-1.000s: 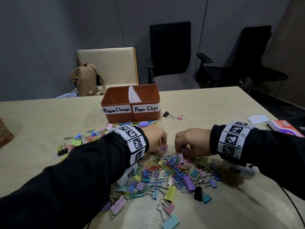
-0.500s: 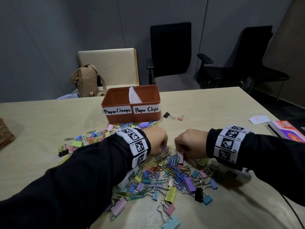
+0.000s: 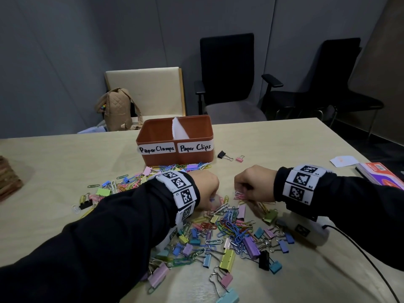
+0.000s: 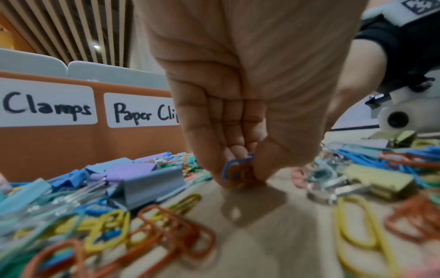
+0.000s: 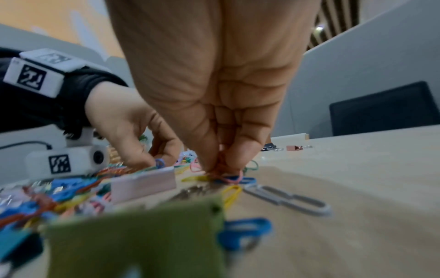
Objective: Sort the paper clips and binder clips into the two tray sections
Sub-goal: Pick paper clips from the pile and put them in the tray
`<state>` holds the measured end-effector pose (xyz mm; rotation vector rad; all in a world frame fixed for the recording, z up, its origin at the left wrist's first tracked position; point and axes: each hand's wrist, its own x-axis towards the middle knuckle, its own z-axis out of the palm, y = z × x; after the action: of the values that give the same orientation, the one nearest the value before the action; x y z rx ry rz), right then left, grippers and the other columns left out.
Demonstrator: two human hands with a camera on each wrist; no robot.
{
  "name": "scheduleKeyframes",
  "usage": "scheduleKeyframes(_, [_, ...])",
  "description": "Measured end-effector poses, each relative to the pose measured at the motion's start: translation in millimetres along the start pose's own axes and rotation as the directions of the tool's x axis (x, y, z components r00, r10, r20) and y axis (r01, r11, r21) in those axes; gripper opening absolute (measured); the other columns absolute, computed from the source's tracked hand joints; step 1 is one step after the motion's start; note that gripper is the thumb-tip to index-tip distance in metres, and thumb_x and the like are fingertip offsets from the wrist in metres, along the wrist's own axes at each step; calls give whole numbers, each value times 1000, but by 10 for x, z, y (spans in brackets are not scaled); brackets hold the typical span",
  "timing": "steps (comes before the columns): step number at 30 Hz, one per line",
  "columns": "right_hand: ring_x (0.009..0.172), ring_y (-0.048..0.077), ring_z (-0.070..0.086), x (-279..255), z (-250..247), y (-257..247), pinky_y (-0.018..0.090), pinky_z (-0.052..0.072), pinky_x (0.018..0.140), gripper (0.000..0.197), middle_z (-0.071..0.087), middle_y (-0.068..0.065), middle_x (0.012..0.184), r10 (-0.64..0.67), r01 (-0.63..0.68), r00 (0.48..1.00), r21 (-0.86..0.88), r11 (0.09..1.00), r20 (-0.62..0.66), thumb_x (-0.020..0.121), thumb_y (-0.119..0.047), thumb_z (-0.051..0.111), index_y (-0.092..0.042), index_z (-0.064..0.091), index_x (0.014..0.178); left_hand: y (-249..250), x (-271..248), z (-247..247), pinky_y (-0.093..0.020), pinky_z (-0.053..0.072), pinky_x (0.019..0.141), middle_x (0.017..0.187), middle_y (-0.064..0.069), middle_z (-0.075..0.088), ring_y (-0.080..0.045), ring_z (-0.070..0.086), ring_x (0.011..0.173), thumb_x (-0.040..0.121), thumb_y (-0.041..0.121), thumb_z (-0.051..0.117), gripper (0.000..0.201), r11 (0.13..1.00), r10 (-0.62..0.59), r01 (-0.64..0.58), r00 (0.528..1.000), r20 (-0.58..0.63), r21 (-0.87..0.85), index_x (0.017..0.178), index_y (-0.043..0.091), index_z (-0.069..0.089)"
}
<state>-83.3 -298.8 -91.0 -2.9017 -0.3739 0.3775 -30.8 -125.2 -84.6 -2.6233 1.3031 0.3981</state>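
A heap of coloured paper clips [image 3: 229, 224] and binder clips [image 3: 227, 260] covers the table in front of me. Behind it stands the brown tray [image 3: 175, 141], its sections labelled "Paper Clamps" and "Paper Clips", parted by a white divider [image 3: 179, 131]. My left hand [image 3: 207, 191] is down at the heap's far edge; in the left wrist view its fingertips pinch a few paper clips [image 4: 238, 169], blue and orange. My right hand [image 3: 253, 185] pinches a small bunch of paper clips [image 3: 239, 195], pink among them, and more trail from its fingertips [image 5: 223, 169] to the table.
A black binder clip [image 3: 223, 154] and a pink one [image 3: 240, 159] lie apart, right of the tray. A book [image 3: 380, 174] and a white card [image 3: 343, 160] sit at the right edge. Chairs and a tan backpack [image 3: 115, 112] stand beyond the table. A cable [image 3: 360, 254] runs from my right wrist.
Both hands have lifted a little and moved apart. The right hand drew back to the right with a bunch of paper clips pinched in its fingers; the left stays over the heap.
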Motion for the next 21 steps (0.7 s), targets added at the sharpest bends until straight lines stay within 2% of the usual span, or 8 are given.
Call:
scheduleKeyframes(2, [70,13,51,18,-67,13,15,35,57,19,55,-10,72,33,-34,999,65,997,5,81,-3,55,-21,60,85,-47,-3,-39,-26,45,59,74,1,60,-18,55,69,83,23,66,11,997,-13,16,999,31,-78,85,12,69])
scheduleKeyframes(5, [55,4,54,63,-234,12,13,44,56,21,60,-8,66,88,-78,996,298,952,-21,79,3,63,-18,62,81,-201,-36,-116,-20,45,57,75,3,65,-11,56,65,79,15,69,8,962,-45,37,999,-22,-272,85,11,72])
scheduleKeyframes(8, [51,13,56,184,-452,-42,23,52,55,20,65,3,64,116,-45,986,484,874,-119,78,9,63,-11,64,78,-409,-96,-292,-20,53,60,75,4,70,-8,63,63,78,14,70,6,899,-136,69,983,-126,-433,83,14,74])
scheduleKeyframes(11, [52,18,60,446,-641,-142,32,55,56,19,67,8,65,183,2,937,527,850,-299,76,6,66,-12,65,73,-637,-91,-527,-7,46,54,73,9,68,-3,61,63,79,17,72,3,845,-304,98,897,-322,-526,80,17,74])
scheduleKeyframes(14, [52,16,61,802,-766,-236,34,58,60,23,64,4,61,301,14,863,615,788,-406,73,6,70,-16,64,68,-818,-33,-716,-20,53,66,71,9,67,-10,64,70,79,18,73,4,774,-470,120,767,-437,-622,79,21,73])
scheduleKeyframes(16, [57,18,64,1018,-822,-289,37,60,65,25,65,3,61,368,18,815,654,756,-448,71,5,71,-18,64,63,-884,19,-782,-23,51,68,72,4,68,-14,64,72,81,16,71,4,758,-533,159,710,-461,-632,81,20,73])
scheduleKeyframes(18, [67,21,69,1167,-859,-324,40,61,68,22,70,4,68,408,4,785,663,749,-466,70,1,74,-19,66,64,-918,74,-808,-22,48,68,75,0,68,-15,64,73,82,15,69,7,762,-559,202,684,-468,-615,85,19,74])
scheduleKeyframes(21, [78,20,69,1276,-879,-337,34,59,76,16,72,5,81,420,-48,779,624,780,-465,75,-5,73,-20,71,71,-958,138,-767,-22,47,75,86,-1,69,-18,65,85,87,14,64,15,756,-581,237,672,-459,-611,97,18,75])
